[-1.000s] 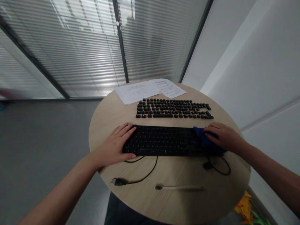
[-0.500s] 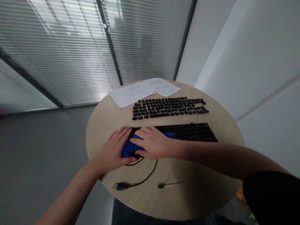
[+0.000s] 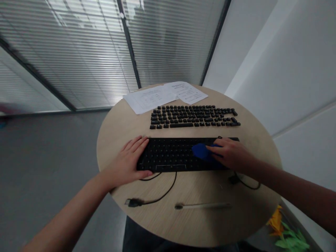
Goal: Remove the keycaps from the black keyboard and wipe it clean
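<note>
A black keyboard base [image 3: 168,154] without its keycaps lies flat on the round wooden table [image 3: 118,122]. My left hand [image 3: 128,159] braces its left end, with the fingers by the back corner and the thumb along the front edge. Near the right end, my right hand [image 3: 231,152] presses a blue cloth [image 3: 201,151] onto the keyboard, part of the cloth hidden under the fingers. Behind it, loose black keycaps [image 3: 183,117] are laid out in rows like a keyboard.
Printed papers [image 3: 162,96] lie at the table's back. In front of the keyboard are a cable with a USB plug [image 3: 135,202] and a thin-handled brush [image 3: 180,206]. Another dark cable end [image 3: 233,179] lies at right. Orange and green artificial leaves [image 3: 286,231] show below the table.
My right hand has swept the blue cloth from the keyboard's left end toward its right end, uncovering the left and middle. The left hand stays at the left end.
</note>
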Tool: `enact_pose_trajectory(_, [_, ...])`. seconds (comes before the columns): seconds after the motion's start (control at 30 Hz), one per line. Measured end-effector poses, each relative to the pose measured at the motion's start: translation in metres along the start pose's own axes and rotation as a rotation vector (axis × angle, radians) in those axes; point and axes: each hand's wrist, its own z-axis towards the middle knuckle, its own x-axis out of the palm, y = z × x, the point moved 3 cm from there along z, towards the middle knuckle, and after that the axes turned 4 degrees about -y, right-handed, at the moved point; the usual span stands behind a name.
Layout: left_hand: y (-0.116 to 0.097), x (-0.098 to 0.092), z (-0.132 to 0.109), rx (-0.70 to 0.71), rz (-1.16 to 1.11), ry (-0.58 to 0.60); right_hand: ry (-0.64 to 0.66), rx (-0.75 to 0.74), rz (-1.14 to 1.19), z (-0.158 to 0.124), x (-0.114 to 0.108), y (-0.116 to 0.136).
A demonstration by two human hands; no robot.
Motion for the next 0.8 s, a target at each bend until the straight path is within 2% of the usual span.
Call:
enact_pose_trajectory(0.1, [-0.001, 0.000, 0.000, 0.009, -0.014, -0.001, 0.024, 0.090, -0.062, -0.033, 0.002, -0.038])
enact_pose_trajectory(0.17, [-0.003, -0.001, 0.000, 0.011, -0.021, 0.000, 0.067, 0.129, -0.100, -0.043, 0.001, -0.054])
enact_pose_trajectory(0.23, [-0.004, -0.001, 0.000, 0.010, -0.028, 0.007, 0.083, 0.137, -0.096, -0.040, -0.004, -0.057])
enact_pose_trajectory(0.3, [-0.006, -0.003, 0.000, 0.015, -0.052, 0.013, 0.027, 0.125, -0.039, -0.023, -0.016, -0.046])
enact_pose_trajectory(0.4, [-0.006, -0.007, -0.002, 0.022, -0.140, 0.008, -0.137, 0.069, 0.090, 0.021, -0.039, -0.007])
enact_pose_trajectory(0.53, [0.004, -0.013, -0.008, 0.017, -0.212, 0.030, -0.271, -0.194, 0.295, 0.092, -0.057, 0.075])
enact_pose_trajectory(0.6, [0.010, -0.015, -0.013, 0.011, -0.219, 0.034, -0.315, -0.329, 0.382, 0.121, -0.054, 0.117])
enact_pose_trajectory(0.67, [0.016, -0.017, -0.016, -0.003, -0.250, 0.007, -0.292, -0.436, 0.408, 0.141, -0.041, 0.151])
enact_pose_trajectory(0.73, [0.020, -0.018, -0.019, -0.008, -0.283, -0.015, -0.226, -0.478, 0.362, 0.151, -0.024, 0.174])
enact_pose_trajectory(0.8, [0.021, -0.017, -0.019, 0.003, -0.281, -0.008, -0.181, -0.488, 0.304, 0.151, -0.012, 0.182])
